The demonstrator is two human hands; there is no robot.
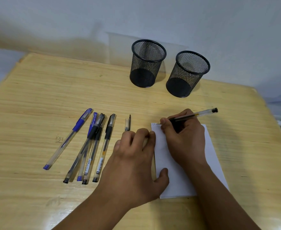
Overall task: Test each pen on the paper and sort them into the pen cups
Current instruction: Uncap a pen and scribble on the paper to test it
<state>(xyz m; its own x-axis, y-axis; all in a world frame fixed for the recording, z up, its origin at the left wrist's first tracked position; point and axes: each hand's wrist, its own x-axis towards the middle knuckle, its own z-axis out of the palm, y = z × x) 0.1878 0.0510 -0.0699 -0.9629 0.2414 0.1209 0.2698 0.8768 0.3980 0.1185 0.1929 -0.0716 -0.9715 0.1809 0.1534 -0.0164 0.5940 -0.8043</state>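
Centre right: the right hand grips a black pen, tip on the upper left corner of the paper. The left hand lies flat, fingers relaxed, pressing the paper's left edge. Capped pens and a loose cap lie centre left; two mesh cups stand upper centre on the table.

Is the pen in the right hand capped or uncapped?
Uncapped: the pen shows a bare tip touching the paper, and a loose cap lies on the table beside the left hand.
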